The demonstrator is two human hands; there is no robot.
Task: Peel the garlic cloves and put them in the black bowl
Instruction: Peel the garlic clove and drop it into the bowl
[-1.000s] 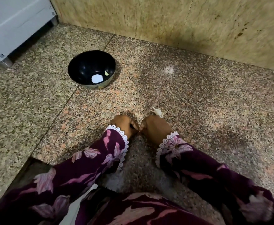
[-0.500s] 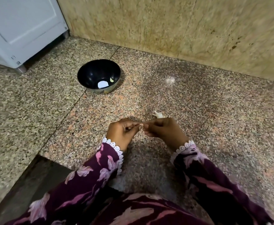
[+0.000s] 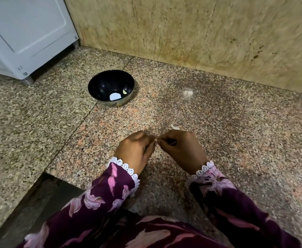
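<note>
Floor: speckled granite floor (image 3: 227,122) fills most of the view, meeting a stained beige wall (image 3: 182,33) at the back.
Cabinet: a white cabinet (image 3: 21,33) stands at the far left, cut off by the frame edge, one metal foot showing.
Sleeves: dark purple floral sleeves (image 3: 107,192) with white lace cuffs cover both forearms; the lap below is cut off.
Black bowl: the black bowl (image 3: 100,83) sits upright on the floor, well apart from the hands, towards the cabinet. Inside lie one peeled pale clove (image 3: 124,91) near the right wall and a bright white patch, possibly a reflection.
Left hand: the left hand (image 3: 136,149) has its fingers curled, thumb and fingertips pinching the garlic clove (image 3: 156,139).
Right hand: the right hand (image 3: 180,149) is curled likewise, pinching the same clove from the other side.
Garlic clove: held between both hands above the floor; only a small whitish tip shows, the rest hidden by fingers.
Peel scrap: a pale scrap (image 3: 174,127) lies on the floor just beyond the right hand, partly hidden.
</note>
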